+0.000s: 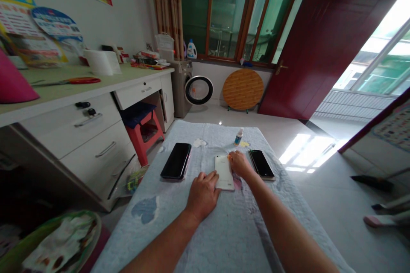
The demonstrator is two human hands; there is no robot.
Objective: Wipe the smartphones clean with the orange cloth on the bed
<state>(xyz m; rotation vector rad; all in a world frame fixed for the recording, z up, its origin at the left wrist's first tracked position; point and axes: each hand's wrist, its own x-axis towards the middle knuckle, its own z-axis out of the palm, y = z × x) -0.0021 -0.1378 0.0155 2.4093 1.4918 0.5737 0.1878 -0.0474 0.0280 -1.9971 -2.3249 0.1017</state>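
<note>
A white smartphone (224, 175) lies back side up on the light blue cloth. My left hand (202, 194) is closed at its lower left edge, fingers together and touching it. Over the upper right edge of the same phone is my right hand (239, 163), its fingers pinched around a small orange thing (229, 158) that is mostly hidden. To the left rests a black smartphone (177, 161), screen up. Another dark-screened smartphone (262, 164) lies right of my right forearm. Beyond my right hand stands a small spray bottle (238, 137) with a blue label.
The cloth-covered table (224, 239) fills the space before me. At left are a white desk (86, 130), a red stool (145, 132) and a waste bin (99, 239). Farther off are a washing machine (180, 89) with its door open, a round wooden tabletop (243, 89) and a dark red door (297, 51).
</note>
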